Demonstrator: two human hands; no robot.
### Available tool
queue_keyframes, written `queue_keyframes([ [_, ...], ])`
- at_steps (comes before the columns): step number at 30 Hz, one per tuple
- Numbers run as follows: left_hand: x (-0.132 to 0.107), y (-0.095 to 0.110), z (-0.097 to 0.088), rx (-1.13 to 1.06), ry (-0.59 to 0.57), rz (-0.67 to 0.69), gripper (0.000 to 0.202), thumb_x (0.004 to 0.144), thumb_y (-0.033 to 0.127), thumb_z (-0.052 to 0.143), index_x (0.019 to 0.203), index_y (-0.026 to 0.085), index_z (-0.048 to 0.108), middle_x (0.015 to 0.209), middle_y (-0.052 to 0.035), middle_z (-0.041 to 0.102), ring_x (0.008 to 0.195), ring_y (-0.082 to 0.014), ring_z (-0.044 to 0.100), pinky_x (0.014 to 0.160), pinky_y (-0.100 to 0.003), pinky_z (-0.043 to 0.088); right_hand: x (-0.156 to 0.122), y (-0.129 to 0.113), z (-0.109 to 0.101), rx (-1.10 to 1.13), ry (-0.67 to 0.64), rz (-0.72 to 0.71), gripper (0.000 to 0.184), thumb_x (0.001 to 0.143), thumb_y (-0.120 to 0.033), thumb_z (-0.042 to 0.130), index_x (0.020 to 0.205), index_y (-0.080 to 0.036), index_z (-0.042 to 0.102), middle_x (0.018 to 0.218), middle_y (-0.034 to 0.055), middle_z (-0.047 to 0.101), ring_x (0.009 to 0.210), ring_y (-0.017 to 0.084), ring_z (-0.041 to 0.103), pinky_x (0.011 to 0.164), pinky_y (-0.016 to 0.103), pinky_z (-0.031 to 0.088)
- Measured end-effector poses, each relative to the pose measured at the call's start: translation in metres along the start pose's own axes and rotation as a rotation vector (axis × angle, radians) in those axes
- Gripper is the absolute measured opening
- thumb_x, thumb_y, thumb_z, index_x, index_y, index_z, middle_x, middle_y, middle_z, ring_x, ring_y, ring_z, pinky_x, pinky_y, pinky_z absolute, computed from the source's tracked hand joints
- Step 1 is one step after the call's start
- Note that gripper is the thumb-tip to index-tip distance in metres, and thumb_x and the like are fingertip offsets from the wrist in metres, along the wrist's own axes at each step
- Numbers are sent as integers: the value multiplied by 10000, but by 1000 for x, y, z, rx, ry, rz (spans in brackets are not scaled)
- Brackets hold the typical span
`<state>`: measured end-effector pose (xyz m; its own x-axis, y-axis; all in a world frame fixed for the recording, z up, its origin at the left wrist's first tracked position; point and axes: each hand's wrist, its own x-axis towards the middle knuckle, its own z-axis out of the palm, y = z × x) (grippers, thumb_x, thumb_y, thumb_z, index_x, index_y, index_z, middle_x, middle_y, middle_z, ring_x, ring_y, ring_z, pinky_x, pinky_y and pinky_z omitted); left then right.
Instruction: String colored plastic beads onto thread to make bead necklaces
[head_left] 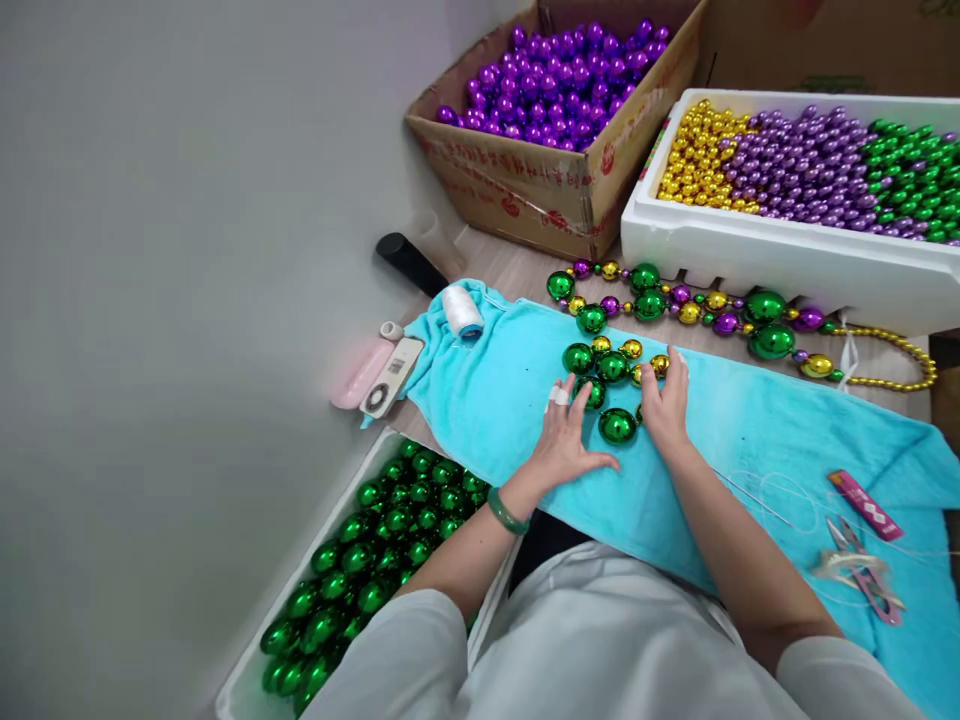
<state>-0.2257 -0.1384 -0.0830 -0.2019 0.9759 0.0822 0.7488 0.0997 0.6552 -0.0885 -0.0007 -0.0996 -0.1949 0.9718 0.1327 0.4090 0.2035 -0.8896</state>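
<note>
Turquoise towel, spread lengthwise; white foam box, holding gold, purple and green beads in bands; cardboard carton, filled with purple balls; white tray, at left, of green spheres; strung necklace, multicoloured, along the towel's far edge; left hand, fingers spread wide beside the loose green balls; right hand, fingers parted at the gold beads, any grip impossible to tell; thread spool, white; loose green balls, four, clustered mid-towel; gold beads, smallest, among them
</note>
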Motion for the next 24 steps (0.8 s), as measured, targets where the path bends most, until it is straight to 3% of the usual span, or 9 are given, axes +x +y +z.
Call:
queue_keyframes([
  [3, 0, 2, 8, 50, 27, -29, 1244, 494, 718, 745, 1490, 240, 174, 1559, -221, 111, 1455, -433, 60, 1135, -642, 129, 9, -7, 8, 38, -25, -13, 618, 904, -525, 396, 1403, -161, 387, 1409, 196, 427, 1356, 284, 333, 1126, 521, 225],
  [7, 22, 3, 10, 48, 117, -62, 1202, 581, 674, 731, 1501, 186, 130, 1552, -252, 83, 1459, -386, 109, 1152, -572, 190, 21, -11, 10, 137, -53, 9, 629, 897, -538, 397, 1379, -136, 431, 1398, 193, 449, 1333, 266, 379, 1116, 463, 274],
  [12, 45, -2, 3, -6, 158, -106, 1169, 568, 633, 766, 1487, 186, 199, 1545, -244, 115, 1454, -385, 135, 1159, -561, 184, 27, -1, -6, 238, -101, 108, 615, 887, -552, 410, 1372, -176, 448, 1390, 163, 478, 1287, 256, 442, 1092, 478, 311],
  [17, 45, -4, -3, -49, 172, -161, 1180, 525, 618, 799, 1480, 220, 231, 1553, -216, 120, 1455, -391, 131, 1161, -573, 170, 29, 5, -26, 229, -138, 125, 604, 883, -559, 404, 1356, -190, 468, 1367, 149, 503, 1269, 244, 471, 1060, 443, 371],
  [24, 35, -6, -24, -37, 163, -140, 878, 799, 556, 606, 1491, 198, 203, 1547, -215, 172, 1453, -345, 180, 1160, -559, 203, 28, 15, -25, 222, -113, 141, 628, 863, -570, 421, 1336, -164, 497, 1345, 160, 541, 1252, 278, 510, 1039, 455, 410],
])
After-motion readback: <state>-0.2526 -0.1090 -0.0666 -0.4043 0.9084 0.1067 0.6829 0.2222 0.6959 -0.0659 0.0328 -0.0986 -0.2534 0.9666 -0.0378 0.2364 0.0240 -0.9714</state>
